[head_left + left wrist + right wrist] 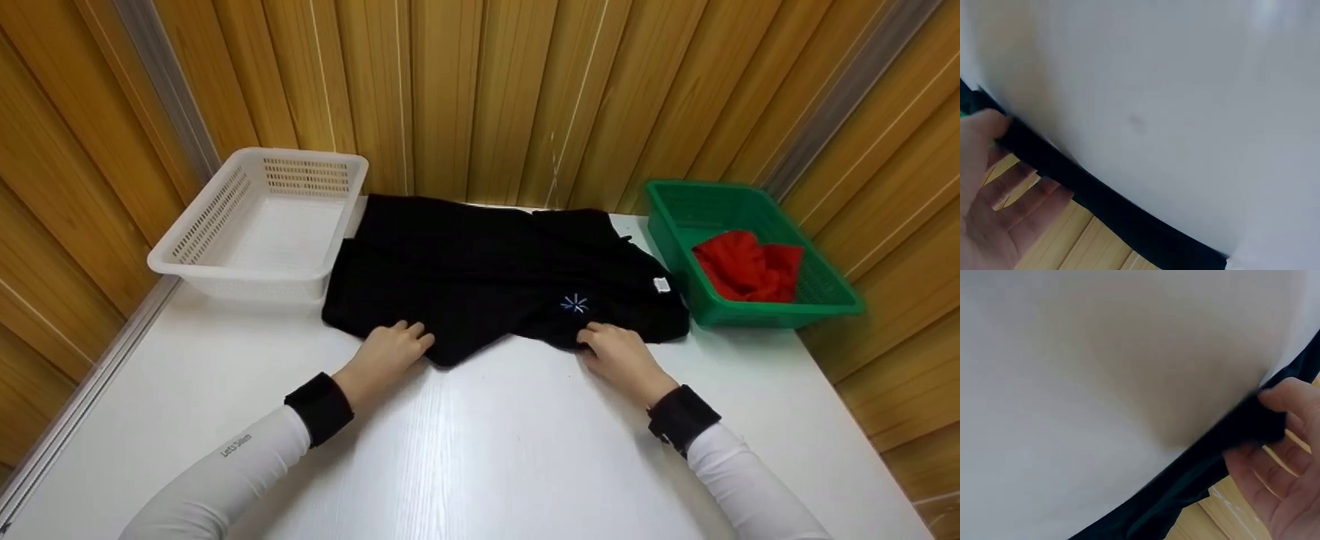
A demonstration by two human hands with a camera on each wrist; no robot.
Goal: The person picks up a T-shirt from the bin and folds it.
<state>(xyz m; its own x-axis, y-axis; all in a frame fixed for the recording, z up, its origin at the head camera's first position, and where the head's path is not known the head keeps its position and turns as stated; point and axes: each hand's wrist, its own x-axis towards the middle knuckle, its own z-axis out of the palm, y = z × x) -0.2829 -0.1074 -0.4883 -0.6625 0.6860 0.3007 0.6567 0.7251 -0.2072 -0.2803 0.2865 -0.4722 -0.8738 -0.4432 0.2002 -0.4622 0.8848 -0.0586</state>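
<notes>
A black garment (480,270) lies spread across the back of the white table, with a small blue-white starburst design and a white tag on its right part. My left hand (390,349) is at its front edge on the left; in the left wrist view the thumb and index finger pinch the black cloth (1123,216), the other fingers reaching over it. My right hand (619,356) is at the front edge below the starburst. In the right wrist view, its thumb and fingers (1249,475) grip a fold of the cloth. The garment's exact kind is unclear.
At the back left stands a white plastic basket (247,274) with slotted sides. On the right, a green basket (765,315) contains a red cloth (750,266). Wood-patterned panels (480,97) rise behind and beside the white table (480,450).
</notes>
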